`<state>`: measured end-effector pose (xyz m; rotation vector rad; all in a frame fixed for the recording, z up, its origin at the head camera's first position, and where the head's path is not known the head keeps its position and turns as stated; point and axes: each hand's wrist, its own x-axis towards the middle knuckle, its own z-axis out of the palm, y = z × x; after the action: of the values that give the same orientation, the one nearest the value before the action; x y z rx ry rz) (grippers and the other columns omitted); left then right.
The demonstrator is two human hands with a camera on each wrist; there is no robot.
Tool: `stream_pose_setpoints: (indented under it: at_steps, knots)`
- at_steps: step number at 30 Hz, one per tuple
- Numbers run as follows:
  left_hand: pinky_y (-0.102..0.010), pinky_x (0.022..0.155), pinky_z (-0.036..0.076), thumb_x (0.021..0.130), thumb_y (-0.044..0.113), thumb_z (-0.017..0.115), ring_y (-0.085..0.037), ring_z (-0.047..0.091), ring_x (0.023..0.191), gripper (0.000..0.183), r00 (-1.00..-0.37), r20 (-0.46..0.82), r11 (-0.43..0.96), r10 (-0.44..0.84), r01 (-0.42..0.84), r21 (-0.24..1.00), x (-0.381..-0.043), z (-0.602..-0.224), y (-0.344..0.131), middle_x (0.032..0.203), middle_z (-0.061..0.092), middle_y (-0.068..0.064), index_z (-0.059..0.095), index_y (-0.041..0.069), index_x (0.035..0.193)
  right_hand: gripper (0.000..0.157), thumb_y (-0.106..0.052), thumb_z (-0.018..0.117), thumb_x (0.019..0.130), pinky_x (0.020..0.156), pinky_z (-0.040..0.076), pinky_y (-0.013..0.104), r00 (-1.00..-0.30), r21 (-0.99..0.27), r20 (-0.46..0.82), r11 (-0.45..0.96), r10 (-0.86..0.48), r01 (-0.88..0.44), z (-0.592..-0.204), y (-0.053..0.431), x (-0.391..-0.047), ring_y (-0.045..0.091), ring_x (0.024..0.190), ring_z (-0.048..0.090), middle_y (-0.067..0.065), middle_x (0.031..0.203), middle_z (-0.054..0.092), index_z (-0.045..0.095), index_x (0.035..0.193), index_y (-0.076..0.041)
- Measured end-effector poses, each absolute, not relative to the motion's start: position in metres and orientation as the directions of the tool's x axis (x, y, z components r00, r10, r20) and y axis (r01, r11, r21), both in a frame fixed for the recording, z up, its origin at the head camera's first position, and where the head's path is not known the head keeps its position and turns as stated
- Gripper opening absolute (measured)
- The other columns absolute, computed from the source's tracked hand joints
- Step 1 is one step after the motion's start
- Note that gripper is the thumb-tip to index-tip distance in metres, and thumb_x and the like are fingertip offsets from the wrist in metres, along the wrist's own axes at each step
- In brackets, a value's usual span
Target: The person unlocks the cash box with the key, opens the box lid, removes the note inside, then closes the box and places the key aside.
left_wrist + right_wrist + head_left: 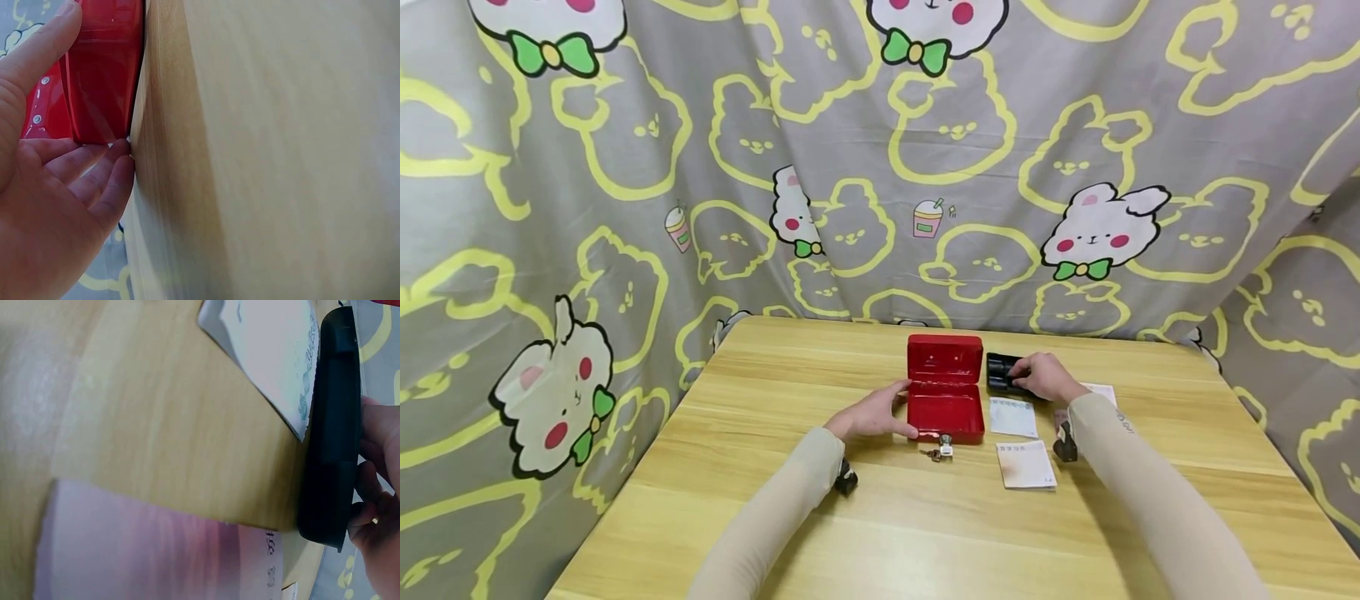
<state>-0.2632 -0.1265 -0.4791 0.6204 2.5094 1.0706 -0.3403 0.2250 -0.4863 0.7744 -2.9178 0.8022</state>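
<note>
A red cash box (946, 414) stands on the table with its lid (945, 357) raised and nothing visible inside. My left hand (872, 412) holds the box's left side, thumb at the front corner and fingertips at the rear, as the left wrist view (56, 206) also shows. To the right of the box is a black compartment tray (997, 385). My right hand (1047, 377) pinches its right edge; in the right wrist view the tray (331, 444) stands close to the banknotes. A padlock (946, 447) sits at the box's front.
Small keys (932, 455) lie before the box. Right of it are a pale banknote stack (1012, 417) and another nearer stack (1026, 464). A pinkish banknote (156, 550) lies by my right wrist, and a whitish one (1105, 391) is beyond it. A patterned curtain (850, 167) surrounds the wooden table (910, 533).
</note>
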Motion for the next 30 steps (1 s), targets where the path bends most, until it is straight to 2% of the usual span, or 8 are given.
stream_pose_setpoints:
  at_steps: [4,11,20,23,30]
  knots:
    - [-0.038,0.111,0.024,0.075,0.034,0.081,-0.023,0.034,0.134,0.101,-0.842,-0.144,0.619,0.519,0.255,0.743,-0.263,-0.478,-0.126,0.147,0.037,-0.011,0.019,0.007,0.151,0.005,-0.003,0.073,0.080,0.069,0.053,0.039,-0.869,-0.474,0.177,0.734,-0.462,-0.487,-0.485,0.226,-0.338,0.022,0.076,0.066,0.006,0.082,0.071,0.074,0.085,-0.004]
    - [-0.038,0.111,0.024,0.075,0.032,0.081,-0.023,0.035,0.134,0.100,-0.844,-0.133,0.614,0.519,0.260,0.745,-0.265,-0.478,-0.126,0.145,0.040,-0.011,0.021,0.005,0.150,0.007,-0.002,0.073,0.080,0.074,0.052,0.045,-0.832,-0.410,0.286,0.724,-0.476,-0.555,-0.469,0.230,-0.332,0.031,0.084,0.066,0.011,0.088,0.071,0.075,0.086,-0.003]
    - [-0.038,0.111,0.023,0.074,0.034,0.081,-0.023,0.033,0.135,0.101,-0.847,-0.149,0.627,0.510,0.248,0.739,-0.266,-0.478,-0.126,0.147,0.036,-0.010,0.020,0.006,0.150,0.010,0.001,0.074,0.078,0.072,0.051,0.046,-0.772,-0.312,0.364,0.713,-0.520,-0.628,-0.440,0.240,-0.314,0.031,0.082,0.064,0.010,0.087,0.070,0.076,0.087,-0.004]
    - [-0.037,0.111,0.024,0.075,0.034,0.081,-0.023,0.034,0.134,0.101,-0.846,-0.155,0.627,0.510,0.242,0.740,-0.265,-0.478,-0.127,0.148,0.036,-0.009,0.020,0.008,0.151,0.014,0.003,0.075,0.076,0.072,0.050,0.046,-0.722,-0.269,0.415,0.683,-0.554,-0.679,-0.431,0.239,-0.303,0.028,0.080,0.062,0.007,0.084,0.070,0.076,0.086,-0.005]
    - [-0.038,0.111,0.023,0.075,0.033,0.081,-0.022,0.033,0.135,0.100,-0.848,-0.166,0.632,0.503,0.230,0.740,-0.263,-0.478,-0.126,0.148,0.035,-0.008,0.020,0.009,0.151,0.021,0.007,0.081,0.065,0.063,0.052,0.037,-0.519,-0.133,0.547,0.544,-0.657,-0.828,-0.419,0.228,-0.279,0.018,0.070,0.062,0.001,0.076,0.068,0.075,0.080,-0.007]
